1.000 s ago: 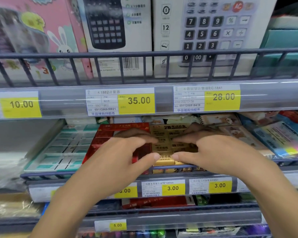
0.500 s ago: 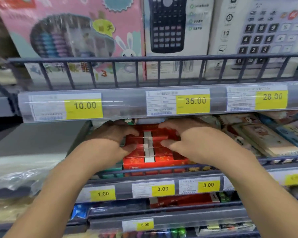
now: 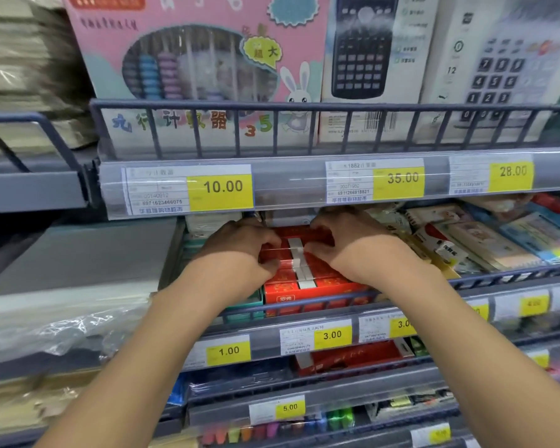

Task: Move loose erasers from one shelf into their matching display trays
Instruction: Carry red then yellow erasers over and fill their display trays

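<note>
The left hand (image 3: 240, 250) and right hand (image 3: 353, 250) cover the rear rows of the red eraser tray (image 3: 304, 291), so their fingertips and any eraser pinched there cannot be made out. The price rail (image 3: 288, 182) hides the shelf's back edge. The calculator box (image 3: 501, 69) is cut off at the right edge. The far-right yellow tags (image 3: 532, 304) are blurred, unreadable.

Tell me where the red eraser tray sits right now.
The red eraser tray sits on the middle shelf, center of the head view, below the 35.00 price tag, between the left hand and right hand.
</note>
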A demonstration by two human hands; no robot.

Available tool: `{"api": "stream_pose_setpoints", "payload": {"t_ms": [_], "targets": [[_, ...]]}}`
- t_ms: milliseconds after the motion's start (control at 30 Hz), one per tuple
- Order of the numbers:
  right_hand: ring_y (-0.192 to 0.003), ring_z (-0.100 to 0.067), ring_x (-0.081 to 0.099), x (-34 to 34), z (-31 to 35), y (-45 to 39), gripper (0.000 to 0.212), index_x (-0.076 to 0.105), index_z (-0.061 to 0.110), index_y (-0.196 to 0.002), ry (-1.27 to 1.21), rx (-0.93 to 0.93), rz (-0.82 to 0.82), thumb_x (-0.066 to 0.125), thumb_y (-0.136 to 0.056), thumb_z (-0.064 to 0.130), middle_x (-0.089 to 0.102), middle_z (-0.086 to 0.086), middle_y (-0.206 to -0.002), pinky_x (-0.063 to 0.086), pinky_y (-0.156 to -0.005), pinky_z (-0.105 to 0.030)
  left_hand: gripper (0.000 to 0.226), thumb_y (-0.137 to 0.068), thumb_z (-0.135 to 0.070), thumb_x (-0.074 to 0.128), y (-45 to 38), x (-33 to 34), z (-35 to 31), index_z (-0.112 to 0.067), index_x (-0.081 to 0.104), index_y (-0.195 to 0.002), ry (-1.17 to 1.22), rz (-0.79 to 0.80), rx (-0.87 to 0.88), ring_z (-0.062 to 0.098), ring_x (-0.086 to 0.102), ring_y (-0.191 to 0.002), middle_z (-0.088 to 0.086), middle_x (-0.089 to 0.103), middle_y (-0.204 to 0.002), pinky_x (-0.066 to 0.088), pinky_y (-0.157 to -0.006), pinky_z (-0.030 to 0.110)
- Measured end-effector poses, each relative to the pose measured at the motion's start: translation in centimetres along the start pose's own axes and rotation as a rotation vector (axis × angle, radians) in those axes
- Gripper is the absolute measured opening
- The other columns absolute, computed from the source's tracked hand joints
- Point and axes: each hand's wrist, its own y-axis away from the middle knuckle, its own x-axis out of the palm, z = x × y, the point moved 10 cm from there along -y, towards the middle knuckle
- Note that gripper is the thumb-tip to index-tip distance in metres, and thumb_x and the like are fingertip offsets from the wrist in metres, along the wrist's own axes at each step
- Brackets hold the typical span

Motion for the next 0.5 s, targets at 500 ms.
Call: {"api": "stream_pose_setpoints", "payload": {"t_ms": [500], "targets": [[-0.107,-0.024,0.059,1.8,1.8,2.7,0.044,0.052,0.029,-0.123,0.056,-0.056,0.297,0.054,-0.090,0.058,0.059,0.001,-0.122,0.051,-0.093,-0.041,0.039,-0.095,-0.041,0.068,0.2,0.4,0.7,-0.034,0.064,-0.133,0.082,-0.002,-0.046,0.020,0.054,-0.120,-0.004,0.053,-0.135,0.045,-0.103,0.032]]}}
